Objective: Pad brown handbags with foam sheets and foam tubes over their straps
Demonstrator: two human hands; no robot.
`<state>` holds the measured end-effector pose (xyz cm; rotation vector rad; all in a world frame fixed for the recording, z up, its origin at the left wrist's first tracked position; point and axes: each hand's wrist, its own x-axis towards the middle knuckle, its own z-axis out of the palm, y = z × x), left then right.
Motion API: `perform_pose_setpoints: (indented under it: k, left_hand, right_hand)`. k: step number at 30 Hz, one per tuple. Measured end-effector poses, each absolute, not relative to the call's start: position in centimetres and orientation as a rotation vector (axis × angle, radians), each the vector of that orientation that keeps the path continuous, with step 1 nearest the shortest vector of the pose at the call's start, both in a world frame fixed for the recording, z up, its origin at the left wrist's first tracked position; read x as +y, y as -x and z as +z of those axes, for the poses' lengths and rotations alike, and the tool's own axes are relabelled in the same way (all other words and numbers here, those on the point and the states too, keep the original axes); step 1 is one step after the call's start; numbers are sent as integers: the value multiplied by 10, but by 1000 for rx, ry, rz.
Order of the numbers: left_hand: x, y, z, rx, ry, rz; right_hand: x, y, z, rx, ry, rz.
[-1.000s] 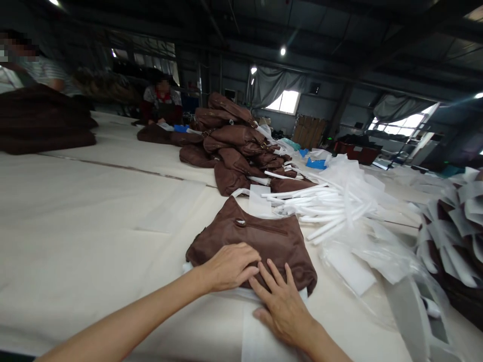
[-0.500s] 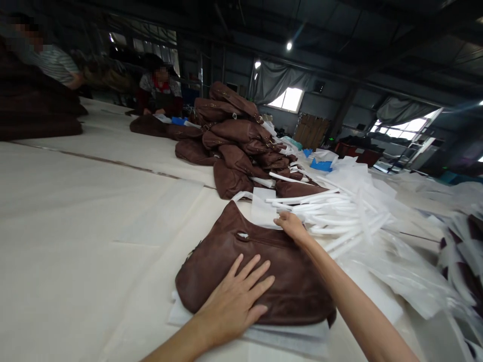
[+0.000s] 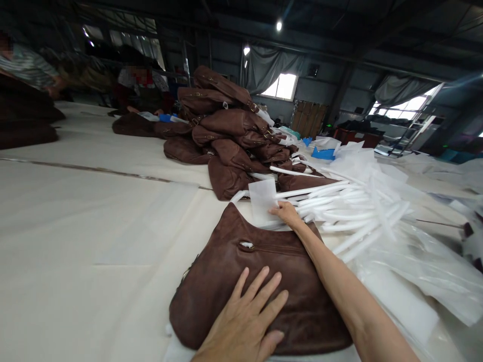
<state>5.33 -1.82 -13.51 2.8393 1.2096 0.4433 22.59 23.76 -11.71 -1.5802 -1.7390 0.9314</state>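
Observation:
A brown leather handbag (image 3: pixel 211 281) lies flat in front of me, with a zipped pocket (image 3: pixel 277 248) on its face and a bit of white showing at the zip's left end. My left hand (image 3: pixel 251 314) rests on the bag with its fingers spread. Beyond the bag's curved top edge, my right hand (image 3: pixel 287 213) pinches the edge of a small white sheet (image 3: pixel 263 200). A white wrapped strap (image 3: pixel 238 196) rises from the bag's upper left tip. White sheeting shows beneath the bag.
Brown handbags (image 3: pixel 226 128) are piled behind. White foam tubes (image 3: pixel 339 201) and clear plastic wrapping (image 3: pixel 430 266) lie to the right. Two people are across the pale table (image 3: pixel 75 216), by more brown bags (image 3: pixel 26 113) at the far left. A seam crosses the tabletop.
My view has shifted, so the bag appears lower and larger. My right hand still has the white sheet, which now stands slightly more upright. The left hand stays flat on the bag.

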Motion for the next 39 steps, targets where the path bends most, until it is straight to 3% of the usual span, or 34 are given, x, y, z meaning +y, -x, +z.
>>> perform_pose_setpoints:
  k: [9, 16, 26, 39]
  left_hand:
    - [-21, -56, -128, 1241, -2807, 477]
    - [-21, -61, -123, 1235, -2717, 630]
    - [-19, -62, -143, 1408, -2036, 1724]
    - [-14, -63, -134, 1483, -2395, 1321]
  right_hand:
    - [157, -248, -82, -1889, 1055, 1090]
    - [81, -279, -101, -2319, 767, 691]
    - [74, -292, -125, -2535, 674, 474]
    - [79, -303, -112, -2737, 511, 194]
